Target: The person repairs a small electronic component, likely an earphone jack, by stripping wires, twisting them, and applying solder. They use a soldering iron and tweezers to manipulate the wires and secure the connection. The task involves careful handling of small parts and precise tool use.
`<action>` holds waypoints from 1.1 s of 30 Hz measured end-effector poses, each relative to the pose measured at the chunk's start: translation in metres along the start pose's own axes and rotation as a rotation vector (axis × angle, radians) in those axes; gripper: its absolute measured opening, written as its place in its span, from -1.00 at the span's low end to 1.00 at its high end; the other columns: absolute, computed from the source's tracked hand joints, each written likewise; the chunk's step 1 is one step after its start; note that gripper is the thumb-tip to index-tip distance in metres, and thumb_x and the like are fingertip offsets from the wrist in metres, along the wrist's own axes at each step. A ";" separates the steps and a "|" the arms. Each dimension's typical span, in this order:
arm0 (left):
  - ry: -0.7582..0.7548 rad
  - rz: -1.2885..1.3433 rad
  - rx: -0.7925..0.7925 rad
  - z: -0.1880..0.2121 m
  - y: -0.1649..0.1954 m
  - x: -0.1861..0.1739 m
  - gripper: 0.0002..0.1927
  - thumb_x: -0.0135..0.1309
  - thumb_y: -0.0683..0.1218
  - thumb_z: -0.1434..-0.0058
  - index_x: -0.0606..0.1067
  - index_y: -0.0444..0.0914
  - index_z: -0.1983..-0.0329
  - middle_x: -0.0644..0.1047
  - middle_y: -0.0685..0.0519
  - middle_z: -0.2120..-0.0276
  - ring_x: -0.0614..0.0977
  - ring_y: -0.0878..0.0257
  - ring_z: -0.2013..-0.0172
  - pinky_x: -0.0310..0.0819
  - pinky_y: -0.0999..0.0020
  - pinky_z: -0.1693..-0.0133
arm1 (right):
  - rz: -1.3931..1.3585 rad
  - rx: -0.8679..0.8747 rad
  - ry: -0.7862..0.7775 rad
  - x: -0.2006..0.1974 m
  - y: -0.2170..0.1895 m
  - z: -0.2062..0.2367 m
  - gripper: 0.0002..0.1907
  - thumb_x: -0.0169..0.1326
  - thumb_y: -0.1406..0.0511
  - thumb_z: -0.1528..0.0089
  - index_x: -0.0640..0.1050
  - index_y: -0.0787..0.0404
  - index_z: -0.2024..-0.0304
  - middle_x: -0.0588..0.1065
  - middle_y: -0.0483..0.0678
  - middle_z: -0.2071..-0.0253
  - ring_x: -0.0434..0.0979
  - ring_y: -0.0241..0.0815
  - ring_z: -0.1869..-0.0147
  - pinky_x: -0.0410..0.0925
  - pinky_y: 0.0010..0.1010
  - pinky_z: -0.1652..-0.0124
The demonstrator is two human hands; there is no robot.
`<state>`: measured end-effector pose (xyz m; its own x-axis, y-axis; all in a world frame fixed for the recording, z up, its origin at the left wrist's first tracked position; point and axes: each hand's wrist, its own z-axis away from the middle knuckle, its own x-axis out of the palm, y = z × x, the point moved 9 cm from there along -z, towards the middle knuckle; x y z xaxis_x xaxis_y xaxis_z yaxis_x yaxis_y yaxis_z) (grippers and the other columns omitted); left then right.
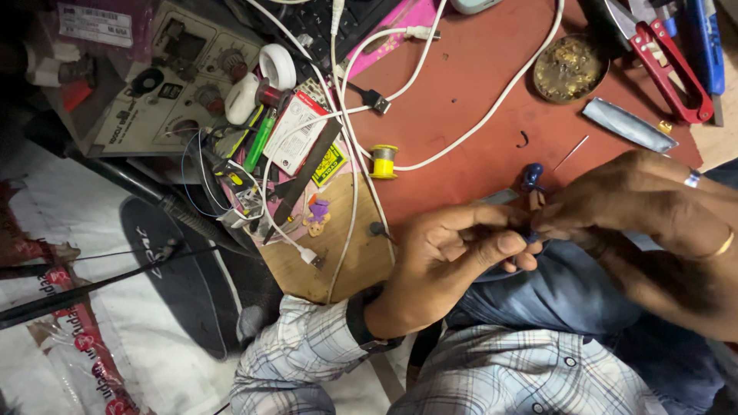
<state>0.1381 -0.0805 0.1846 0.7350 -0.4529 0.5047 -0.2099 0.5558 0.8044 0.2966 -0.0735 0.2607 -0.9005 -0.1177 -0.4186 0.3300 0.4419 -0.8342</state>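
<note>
While our left hand and right hand meet over our lap at the counter edge, their fingers pinch together on a small blue-handled tool; a yellow spool and white cable lie well behind.

The small blue-tipped tool shows only its rounded head; the rest is hidden between the left hand and the right hand, so its grip cannot be told. The grey piece behind the fingertips is mostly covered (its kind is unclear). The red-handled snips and the blue tool are cut off by the top edge. The black rods run off the left edge.
</note>
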 end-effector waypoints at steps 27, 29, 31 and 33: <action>-0.035 0.056 -0.068 0.000 -0.008 0.006 -0.75 0.06 -0.18 -0.56 0.45 -0.52 -0.11 0.60 -0.10 0.11 0.68 0.22 0.11 0.54 0.42 0.09 | -0.174 0.033 -0.109 0.022 0.032 0.024 -0.64 0.09 0.60 0.05 0.35 0.34 0.22 0.47 0.13 0.05 0.57 -0.15 -0.01 0.49 -0.38 0.11; -0.026 0.041 -0.065 -0.002 -0.005 0.004 -0.73 0.05 -0.16 -0.56 0.45 -0.51 -0.12 0.61 -0.11 0.13 0.68 0.22 0.12 0.56 0.39 0.06 | -0.240 0.075 -0.004 0.008 0.024 0.011 -0.68 0.09 0.60 -0.05 0.38 0.33 0.18 0.46 0.08 0.09 0.59 -0.18 0.04 0.49 -0.37 0.08; -0.033 0.012 -0.072 0.000 -0.003 0.003 -0.72 0.04 -0.16 -0.56 0.45 -0.52 -0.14 0.60 -0.11 0.12 0.68 0.23 0.12 0.56 0.39 0.04 | -0.129 0.214 0.080 -0.007 0.029 0.004 -0.78 0.11 0.58 -0.12 0.51 0.22 0.24 0.49 0.04 0.11 0.61 -0.18 0.12 0.49 -0.37 0.12; -0.026 0.004 -0.078 0.001 -0.002 0.003 -0.71 0.04 -0.16 -0.56 0.45 -0.53 -0.15 0.60 -0.11 0.12 0.68 0.23 0.13 0.56 0.39 0.05 | 0.055 0.097 -0.142 0.002 0.020 -0.004 -0.75 0.25 0.42 -0.02 0.60 0.13 0.24 0.54 -0.13 0.17 0.64 -0.22 0.16 0.47 -0.41 0.14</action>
<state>0.1407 -0.0836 0.1846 0.7167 -0.4684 0.5166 -0.1610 0.6097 0.7761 0.3000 -0.0615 0.2445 -0.8338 -0.2229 -0.5050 0.4093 0.3643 -0.8365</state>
